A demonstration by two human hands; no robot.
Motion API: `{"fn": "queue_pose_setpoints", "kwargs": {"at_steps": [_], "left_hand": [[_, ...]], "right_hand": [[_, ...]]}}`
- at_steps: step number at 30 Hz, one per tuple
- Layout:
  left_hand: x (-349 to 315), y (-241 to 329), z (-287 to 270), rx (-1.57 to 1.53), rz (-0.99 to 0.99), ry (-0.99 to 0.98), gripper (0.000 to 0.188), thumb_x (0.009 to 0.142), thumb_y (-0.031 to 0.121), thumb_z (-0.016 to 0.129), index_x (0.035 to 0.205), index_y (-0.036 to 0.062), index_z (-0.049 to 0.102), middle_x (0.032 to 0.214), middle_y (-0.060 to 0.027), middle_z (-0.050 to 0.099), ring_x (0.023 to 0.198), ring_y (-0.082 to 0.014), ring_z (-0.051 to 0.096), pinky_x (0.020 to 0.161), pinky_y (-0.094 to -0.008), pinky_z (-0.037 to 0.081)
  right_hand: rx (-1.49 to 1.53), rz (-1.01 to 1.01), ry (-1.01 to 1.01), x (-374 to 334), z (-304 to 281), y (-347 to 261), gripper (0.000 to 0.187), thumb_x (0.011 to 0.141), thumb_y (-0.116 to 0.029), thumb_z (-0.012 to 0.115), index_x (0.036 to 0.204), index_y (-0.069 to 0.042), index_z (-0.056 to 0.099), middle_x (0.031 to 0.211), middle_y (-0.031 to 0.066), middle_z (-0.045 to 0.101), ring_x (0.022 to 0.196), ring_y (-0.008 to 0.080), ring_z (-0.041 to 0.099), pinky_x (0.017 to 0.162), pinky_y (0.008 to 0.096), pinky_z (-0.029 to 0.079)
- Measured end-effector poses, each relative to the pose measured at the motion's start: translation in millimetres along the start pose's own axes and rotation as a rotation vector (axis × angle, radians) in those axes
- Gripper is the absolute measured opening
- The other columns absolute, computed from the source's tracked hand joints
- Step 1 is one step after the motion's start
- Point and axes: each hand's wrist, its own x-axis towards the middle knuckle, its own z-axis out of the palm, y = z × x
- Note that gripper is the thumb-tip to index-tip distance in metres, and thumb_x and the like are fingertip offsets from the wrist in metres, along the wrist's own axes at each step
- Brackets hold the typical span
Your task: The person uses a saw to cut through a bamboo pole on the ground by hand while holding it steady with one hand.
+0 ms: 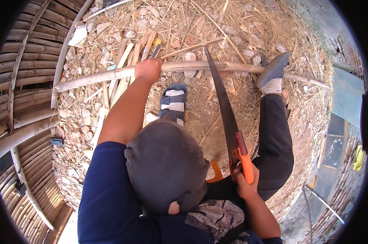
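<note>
A long, pale wooden pole [184, 66] lies crosswise on the ground ahead of me. My left hand [148, 70] is closed around it, left of the middle. In my right hand [245, 183] is the orange handle of a handsaw [226, 110]. The dark blade slants away from me, and its tip passes over the pole to the right of my left hand. Whether the teeth touch the wood I cannot tell. My right shoe [274, 70] presses on the pole's right part. A sandal [173, 101] on my other foot stands on the near side of the pole.
Several split wooden strips [123, 69] lie under and beyond the pole at the left. Stones, straw and wood scraps cover the ground. A bamboo slat wall [33, 61] rises on the left. An orange curved piece [215, 172] sits beside my bent knee. Panels [348, 95] lean at the right.
</note>
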Motion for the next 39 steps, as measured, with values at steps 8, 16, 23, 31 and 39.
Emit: {"fn": "queue_pose_setpoints", "kwargs": {"at_steps": [8,16,23,31,39], "left_hand": [[-6,-8,15,0.006,0.0,0.127,0.017,0.089,0.013,0.066,0.107,0.0135,0.068,0.107,-0.0099,0.074,0.102,-0.0314,0.073,0.089,-0.0479,0.056],[-7,1,11,0.06,-0.031,0.057,0.018,0.095,0.013,0.059,0.111,0.0165,0.069,0.111,-0.0059,0.075,0.104,-0.0249,0.074,0.09,-0.0456,0.053],[-6,-3,16,0.025,0.002,0.105,0.015,0.09,0.014,0.065,0.105,0.0126,0.068,0.107,-0.0093,0.074,0.1,-0.0301,0.074,0.088,-0.0466,0.056],[-6,-4,18,0.025,-0.008,0.128,0.014,0.09,0.013,0.065,0.104,0.0132,0.067,0.106,-0.0075,0.074,0.102,-0.0296,0.073,0.088,-0.0465,0.056],[-6,3,18,0.053,-0.017,0.175,0.014,0.091,0.012,0.063,0.104,0.0138,0.068,0.106,-0.0067,0.074,0.103,-0.0284,0.073,0.091,-0.0469,0.054]], "right_hand": [[-0.275,-0.015,-0.156,2,38,-7,0.011,0.086,-0.005,0.067,0.095,0.001,0.064,0.078,0.0094,0.064,0.07,0.0174,0.064,0.074,0.032,0.053],[0.159,0.09,-0.062,29,-2,-36,0.011,0.092,-0.001,0.058,0.082,-0.004,0.052,0.069,0.0015,0.052,0.059,0.0103,0.05,0.068,0.0282,0.05],[0.141,0.108,0.012,16,-2,-36,0.015,0.092,-0.002,0.057,0.079,-0.004,0.05,0.067,0.0019,0.05,0.057,0.0103,0.049,0.06,0.0278,0.046],[0.223,0.124,0.036,63,-1,-14,0.013,0.092,0.0,0.057,0.08,-0.003,0.052,0.064,0.0016,0.049,0.057,0.0097,0.049,0.05,0.0277,0.038],[0.228,0.091,-0.013,39,-12,-18,0.009,0.091,-0.002,0.056,0.083,-0.003,0.053,0.069,0.0031,0.053,0.058,0.0105,0.051,0.082,0.0321,0.053]]}}
